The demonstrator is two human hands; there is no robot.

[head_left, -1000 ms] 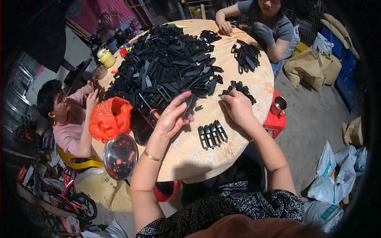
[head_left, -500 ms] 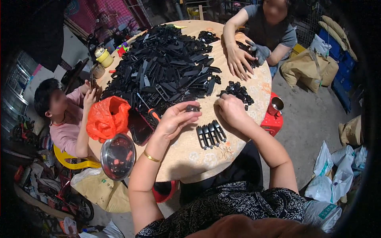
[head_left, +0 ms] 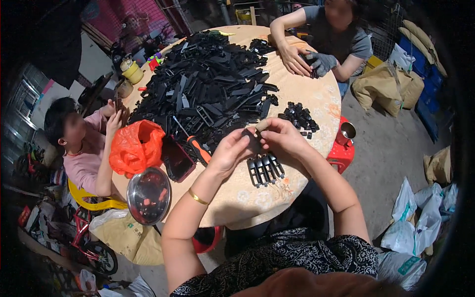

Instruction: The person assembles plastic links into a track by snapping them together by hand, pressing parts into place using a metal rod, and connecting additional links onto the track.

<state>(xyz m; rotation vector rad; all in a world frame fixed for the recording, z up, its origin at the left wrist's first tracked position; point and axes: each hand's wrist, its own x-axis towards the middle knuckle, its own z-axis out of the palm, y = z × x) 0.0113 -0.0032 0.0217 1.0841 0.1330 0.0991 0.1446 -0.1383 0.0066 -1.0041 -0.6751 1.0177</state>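
Observation:
Above the near part of the round table [head_left: 237,205], my left hand [head_left: 231,152] pinches a small black plastic part [head_left: 254,142]. My right hand [head_left: 285,137] meets it there, fingers closed at the part's other side. A tan covering [head_left: 261,124] shows on one right fingertip. Whether the right fingers also hold a smaller piece is hidden. Just below my hands lies a row of black clip-like parts [head_left: 266,170], side by side. Small black pieces [head_left: 299,117] form a little pile beyond my right hand. A large heap of black plastic parts [head_left: 208,84] covers the table's far left.
An orange-handled screwdriver [head_left: 199,150], red plastic bag [head_left: 136,148] and metal bowl [head_left: 148,196] sit left of my hands. One person [head_left: 86,153] sits at the left; another, with a gloved hand [head_left: 321,63], works far right. A red stool [head_left: 341,153] holds a metal cup [head_left: 346,130].
My right hand has moved left from the small pile to meet my left hand. My left hand has shifted slightly right and lower. The far person's hands have drawn together.

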